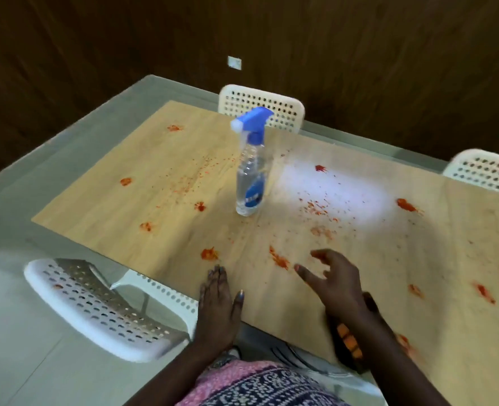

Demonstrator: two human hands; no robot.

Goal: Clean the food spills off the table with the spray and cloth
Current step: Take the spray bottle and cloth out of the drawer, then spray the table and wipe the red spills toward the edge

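My left hand (217,303) lay flat at the lower middle of the frame, fingers straight and together on the near edge of the table (101,197), holding nothing. Just right of it my right hand (334,281) hovered with fingers spread wide, also empty, over a red smear. The spray bottle (249,174) stood upright at the centre of the frame, well apart from both hands, its blue trigger head pointing toward the upper left. A dark and orange thing (349,338) sat half hidden under my right forearm at the table's near edge; it might have been the cloth, but I could not tell.

What worried me: reaching across with an open palm, I could have dragged a wrist or sleeve through the wet blobs nearest me and spread them. The bottle looked tall and narrow, so a careless grab at its head might have tipped it. Wiping toward the near edge could have pushed sauce off onto my patterned clothing (260,382) or the chair (96,309) at lower left, which already carried a small red spot.

The table was pale wood grain, with red spills (208,254) scattered from upper left to the far right, fine specks between them, and a bright glare patch right of the bottle. Two more white perforated chairs stood at the far side, on a pale tiled floor, with dark wood panelling behind.
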